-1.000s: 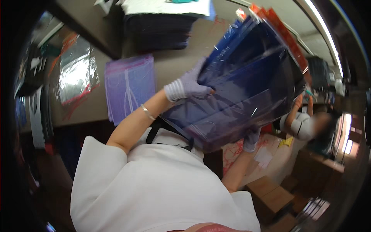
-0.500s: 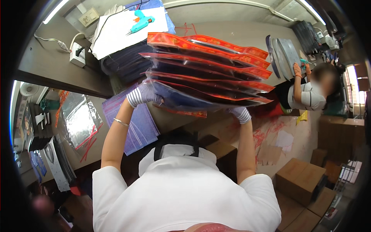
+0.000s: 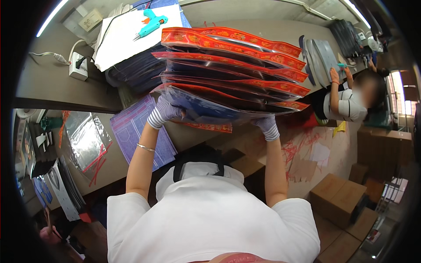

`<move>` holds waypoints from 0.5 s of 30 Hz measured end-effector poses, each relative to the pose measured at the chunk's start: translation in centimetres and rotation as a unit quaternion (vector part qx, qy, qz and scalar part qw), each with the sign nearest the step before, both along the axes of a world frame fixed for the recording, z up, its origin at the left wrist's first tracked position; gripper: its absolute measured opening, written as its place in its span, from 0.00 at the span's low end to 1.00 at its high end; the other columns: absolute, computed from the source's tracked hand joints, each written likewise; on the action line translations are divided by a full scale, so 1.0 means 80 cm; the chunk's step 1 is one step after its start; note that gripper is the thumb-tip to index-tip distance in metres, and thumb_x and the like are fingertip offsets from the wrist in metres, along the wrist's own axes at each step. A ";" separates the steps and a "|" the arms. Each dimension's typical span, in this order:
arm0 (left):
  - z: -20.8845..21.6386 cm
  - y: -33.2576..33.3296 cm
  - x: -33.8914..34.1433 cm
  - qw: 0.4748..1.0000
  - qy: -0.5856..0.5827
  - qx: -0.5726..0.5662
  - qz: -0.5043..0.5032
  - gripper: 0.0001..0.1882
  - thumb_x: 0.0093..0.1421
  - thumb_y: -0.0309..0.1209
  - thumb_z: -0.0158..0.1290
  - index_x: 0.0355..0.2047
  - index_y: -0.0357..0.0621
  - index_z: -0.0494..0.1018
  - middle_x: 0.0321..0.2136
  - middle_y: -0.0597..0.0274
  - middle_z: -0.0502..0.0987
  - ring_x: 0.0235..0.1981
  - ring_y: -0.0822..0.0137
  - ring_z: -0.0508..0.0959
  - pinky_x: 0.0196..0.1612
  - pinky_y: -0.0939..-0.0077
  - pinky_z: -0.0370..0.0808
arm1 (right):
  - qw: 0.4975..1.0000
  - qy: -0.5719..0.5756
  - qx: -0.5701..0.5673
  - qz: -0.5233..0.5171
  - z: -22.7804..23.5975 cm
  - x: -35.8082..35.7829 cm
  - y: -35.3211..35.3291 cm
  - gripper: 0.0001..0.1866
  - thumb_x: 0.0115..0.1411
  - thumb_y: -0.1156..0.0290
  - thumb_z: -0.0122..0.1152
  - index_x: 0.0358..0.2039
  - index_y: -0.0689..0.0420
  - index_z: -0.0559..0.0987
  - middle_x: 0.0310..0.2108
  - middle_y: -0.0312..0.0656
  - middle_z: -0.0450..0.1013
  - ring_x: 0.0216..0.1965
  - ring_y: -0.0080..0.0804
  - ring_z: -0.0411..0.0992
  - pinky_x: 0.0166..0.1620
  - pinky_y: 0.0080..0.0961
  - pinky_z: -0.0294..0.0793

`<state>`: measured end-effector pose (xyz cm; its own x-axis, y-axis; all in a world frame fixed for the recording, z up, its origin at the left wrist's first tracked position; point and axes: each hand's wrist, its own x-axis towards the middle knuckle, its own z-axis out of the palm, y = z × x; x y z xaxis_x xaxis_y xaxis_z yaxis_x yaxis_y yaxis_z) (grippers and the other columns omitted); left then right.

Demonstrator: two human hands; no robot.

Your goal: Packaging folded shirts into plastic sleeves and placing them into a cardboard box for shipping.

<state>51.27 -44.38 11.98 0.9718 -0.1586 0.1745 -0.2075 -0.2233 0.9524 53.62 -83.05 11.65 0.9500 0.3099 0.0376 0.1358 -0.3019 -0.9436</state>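
Observation:
Both hands wear purple-and-white striped gloves with bare fingertips. A thick stack of clear plastic packages point(image 3: 237, 72), with dark contents and red-orange patterned strips along their edges, spreads out in front of me. My left hand point(image 3: 166, 109) grips the near left corner of the lowest package, a blue one point(image 3: 206, 109), its thumb on top and the other fingers hidden beneath. At the near right edge my right hand point(image 3: 266, 126) holds the stack from below, most of its fingers out of sight under it.
A teal glue gun point(image 3: 151, 24) lies on a white sheet point(image 3: 118, 44) atop a dark pile at the back left. Blue denim-print sheets point(image 3: 140, 136) and clear plastic bags point(image 3: 85, 136) lie left. Cardboard boxes point(image 3: 337, 197) stand right. A person point(image 3: 346, 103) works at the far right.
The packages have shifted slightly left and away from me with both hands still on them. My left forearm is more upright, and the right hand has moved a little inward.

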 end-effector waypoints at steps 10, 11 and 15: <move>0.027 -0.031 0.013 0.968 -0.070 -0.176 0.165 0.58 0.26 0.65 0.61 0.52 0.39 0.58 0.42 0.57 0.69 0.44 0.63 0.69 0.49 0.71 0.65 | 0.917 0.084 0.376 -0.108 0.010 0.005 0.043 0.21 0.39 0.77 0.69 0.36 0.61 0.72 0.26 0.43 0.73 0.22 0.30 0.72 0.27 0.24 0.74; 0.026 -0.015 0.013 0.969 -0.068 -0.173 0.164 0.58 0.26 0.65 0.61 0.52 0.39 0.58 0.42 0.57 0.69 0.44 0.63 0.69 0.49 0.71 0.65 | 0.902 0.073 0.402 -0.141 0.012 0.007 0.047 0.21 0.40 0.77 0.69 0.36 0.61 0.71 0.25 0.44 0.72 0.22 0.32 0.72 0.28 0.25 0.74; -0.009 0.031 0.005 0.957 -0.161 0.179 0.161 0.47 0.36 0.73 0.44 0.42 0.45 0.71 0.43 0.51 0.70 0.42 0.48 0.69 0.47 0.63 0.64 | 0.942 0.137 0.297 -0.078 -0.002 0.029 0.022 0.25 0.40 0.75 0.69 0.40 0.60 0.70 0.30 0.43 0.72 0.29 0.33 0.72 0.32 0.27 0.75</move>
